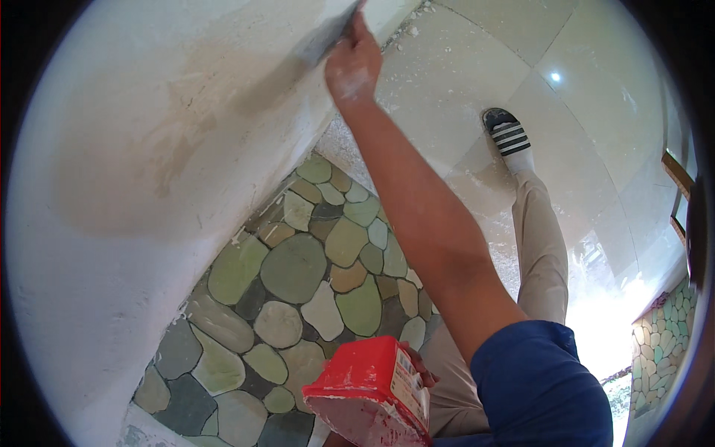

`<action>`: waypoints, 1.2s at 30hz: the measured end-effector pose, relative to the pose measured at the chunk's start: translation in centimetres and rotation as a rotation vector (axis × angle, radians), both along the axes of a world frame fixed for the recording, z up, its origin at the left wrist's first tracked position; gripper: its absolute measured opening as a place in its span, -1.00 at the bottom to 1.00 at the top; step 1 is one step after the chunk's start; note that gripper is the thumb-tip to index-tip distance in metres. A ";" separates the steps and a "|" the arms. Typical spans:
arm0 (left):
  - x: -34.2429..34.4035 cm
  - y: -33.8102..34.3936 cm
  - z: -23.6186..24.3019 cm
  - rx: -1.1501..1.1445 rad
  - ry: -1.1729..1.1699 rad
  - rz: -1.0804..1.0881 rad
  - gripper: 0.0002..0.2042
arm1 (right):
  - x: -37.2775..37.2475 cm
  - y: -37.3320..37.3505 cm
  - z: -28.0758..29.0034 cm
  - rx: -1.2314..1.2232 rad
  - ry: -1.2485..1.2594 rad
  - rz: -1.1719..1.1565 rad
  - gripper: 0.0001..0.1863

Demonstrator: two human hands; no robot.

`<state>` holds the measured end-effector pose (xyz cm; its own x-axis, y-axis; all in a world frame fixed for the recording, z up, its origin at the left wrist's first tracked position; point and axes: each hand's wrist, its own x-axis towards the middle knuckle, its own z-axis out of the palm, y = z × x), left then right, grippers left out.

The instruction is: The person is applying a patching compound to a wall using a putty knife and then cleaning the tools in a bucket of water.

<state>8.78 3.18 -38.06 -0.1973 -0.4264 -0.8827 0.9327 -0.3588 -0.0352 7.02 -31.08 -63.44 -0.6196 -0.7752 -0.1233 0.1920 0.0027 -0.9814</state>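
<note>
My right hand (pixel 354 63) is stretched far forward, gripping a flat putty knife (pixel 325 36) whose blade lies against the white wall (pixel 112 223). A beige, freshly smeared patch (pixel 186 127) spreads over the wall left of the blade. Close to my body at the lower edge, my left hand (pixel 421 370) holds a red rectangular container (pixel 372 391) smeared with white putty; only its fingertips show behind the container.
Below the white wall runs a band of green and tan pebble-stone cladding (pixel 305 283). Glossy cream floor tiles (pixel 566 149) carry white dust. My leg in beige trousers (pixel 540 246) ends in a striped slipper (pixel 506 134). More stone cladding (pixel 659 343) stands at right.
</note>
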 end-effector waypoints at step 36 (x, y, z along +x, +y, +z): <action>0.3 -1.5 1.4 -0.028 -0.004 -0.092 -0.42 | 0.5 9.5 3.9 0.022 -0.695 0.273 -0.61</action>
